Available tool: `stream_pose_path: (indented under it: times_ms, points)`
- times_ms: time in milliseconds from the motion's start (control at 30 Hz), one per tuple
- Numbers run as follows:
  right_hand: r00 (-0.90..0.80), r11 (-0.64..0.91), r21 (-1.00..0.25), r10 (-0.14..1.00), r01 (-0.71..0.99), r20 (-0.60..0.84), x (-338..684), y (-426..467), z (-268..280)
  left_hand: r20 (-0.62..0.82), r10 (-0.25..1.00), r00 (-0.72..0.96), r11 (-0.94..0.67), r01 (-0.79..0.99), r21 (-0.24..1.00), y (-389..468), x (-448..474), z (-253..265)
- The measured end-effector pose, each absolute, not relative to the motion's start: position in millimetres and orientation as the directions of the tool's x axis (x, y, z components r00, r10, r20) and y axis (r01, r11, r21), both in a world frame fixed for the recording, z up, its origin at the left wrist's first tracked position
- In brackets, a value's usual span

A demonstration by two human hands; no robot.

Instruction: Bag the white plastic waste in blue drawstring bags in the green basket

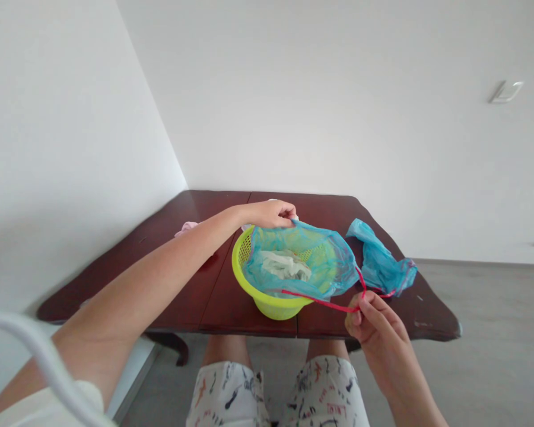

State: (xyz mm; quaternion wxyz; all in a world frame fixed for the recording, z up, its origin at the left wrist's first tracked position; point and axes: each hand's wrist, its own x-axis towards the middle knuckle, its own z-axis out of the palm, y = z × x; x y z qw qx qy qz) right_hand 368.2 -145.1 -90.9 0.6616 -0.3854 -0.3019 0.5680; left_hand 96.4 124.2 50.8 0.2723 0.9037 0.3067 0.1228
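A yellow-green plastic basket (273,308) with perforated sides stands near the table's front edge. Lining it is a thin blue drawstring garbage bag (333,252), its mouth spread wide. Crumpled whitish material (285,264) lies inside. At the far rim my left hand (273,213) pinches the bag's edge. My right hand (378,323), in front and to the right of the basket, is closed on the bag's red drawstring (331,305), which is pulled out from the rim.
A second crumpled blue bag (378,261) with red string lies to the right on the dark wooden table (329,204). Something pink (187,228) is partly hidden behind my left forearm. White walls (293,89) border the table at the back and left.
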Motion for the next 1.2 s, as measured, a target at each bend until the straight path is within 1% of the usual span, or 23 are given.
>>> stream_pose_path:
  times_ms: [100, 167, 233, 367, 467, 533, 600, 667, 700, 767, 867, 933, 1000, 1133, 1200]
  points:
    - [0.189, 0.105, -0.852, 0.982, -0.512, 0.007, 377, -140, -89, 0.000, 0.649, 0.761, -0.505, 0.430, 0.748, 121, 75, 66]
    - [0.184, 0.120, -0.850, 0.982, -0.513, 0.027, 385, -131, -86, -0.018, 0.673, 0.739, -0.419, 0.401, 0.815, 119, 59, 76]
    - [0.155, 0.106, -0.837, 0.988, -0.536, 0.026, 394, -120, -80, -0.021, 0.678, 0.735, -0.371, 0.366, 0.853, 119, 41, 84]
    - [0.157, 0.133, -0.814, 0.986, -0.566, 0.052, 405, -96, -59, -0.049, 0.685, 0.727, -0.290, 0.334, 0.897, 120, 11, 91]
    - [0.126, 0.150, -0.819, 0.987, -0.554, 0.096, 407, -79, -38, -0.022, 0.736, 0.677, -0.217, 0.267, 0.939, 120, 0, 89]
    - [0.089, 0.137, -0.824, 0.990, -0.549, 0.105, 407, -69, -26, 0.044, 0.809, 0.586, -0.189, 0.189, 0.964, 122, -1, 86]
    - [0.071, 0.124, -0.825, 0.992, -0.551, 0.102, 409, -60, -17, 0.114, 0.892, 0.438, -0.173, 0.096, 0.980, 125, -2, 83]
    - [0.083, 0.129, -0.821, 0.992, -0.556, 0.099, 413, -51, -12, 0.132, 0.940, 0.313, -0.141, 0.005, 0.990, 128, -5, 80]
    - [0.096, 0.136, -0.820, 0.990, -0.556, 0.099, 415, -47, -10, 0.123, 0.951, 0.283, -0.116, -0.039, 0.992, 129, -7, 80]
    - [0.121, 0.154, -0.822, 0.987, -0.548, 0.105, 420, -40, -8, 0.089, 0.956, 0.279, -0.059, -0.113, 0.992, 129, -14, 79]
    - [0.160, 0.195, -0.814, 0.979, -0.547, 0.127, 426, -33, -5, 0.059, 0.944, 0.324, -0.004, -0.166, 0.986, 120, -25, 79]
    - [0.187, 0.235, -0.797, 0.970, -0.556, 0.156, 427, -30, -2, 0.057, 0.930, 0.363, 0.004, -0.163, 0.987, 110, -31, 78]
    - [0.205, 0.276, -0.785, 0.960, -0.554, 0.192, 425, -30, 2, 0.100, 0.924, 0.370, -0.032, -0.184, 0.982, 99, -32, 79]
    - [0.179, 0.299, -0.829, 0.954, -0.473, 0.242, 408, -35, 14, 0.294, 0.925, 0.239, -0.203, -0.342, 0.917, 74, -24, 84]
    - [0.144, 0.325, -0.855, 0.946, -0.405, 0.291, 396, -39, 21, 0.358, 0.916, 0.180, -0.276, -0.364, 0.890, 61, -16, 90]
